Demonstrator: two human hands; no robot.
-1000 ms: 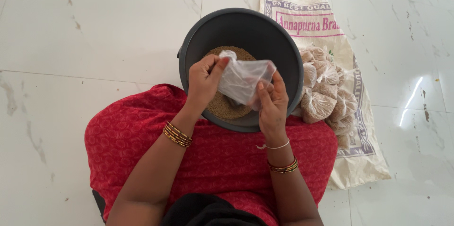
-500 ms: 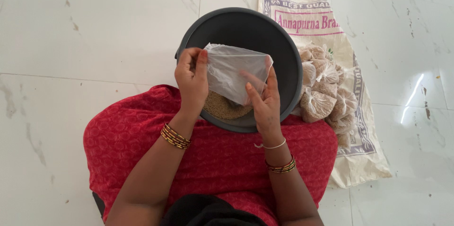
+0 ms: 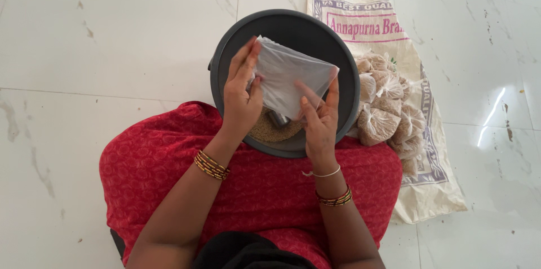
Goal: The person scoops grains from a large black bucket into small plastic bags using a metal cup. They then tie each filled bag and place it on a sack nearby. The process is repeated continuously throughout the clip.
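Both hands hold a thin clear plastic bag (image 3: 287, 74) spread flat over a dark grey round tub (image 3: 338, 60). My left hand (image 3: 241, 97) pinches the bag's left edge, and my right hand (image 3: 319, 122) grips its lower right corner. Brown grain (image 3: 269, 129) lies in the tub under the bag, with a small metal cup (image 3: 278, 119) partly showing. The tub rests against my lap, which is covered in red cloth (image 3: 253, 184).
A printed white woven sack (image 3: 360, 10) lies flat on the marble floor (image 3: 112, 32) to the right. Several filled, tied clear packets of grain (image 3: 389, 114) are piled on it beside the tub.
The bag was bunched between my hands a second ago; it is now pulled open flat and lifted higher over the tub, with my left hand raised along its edge.
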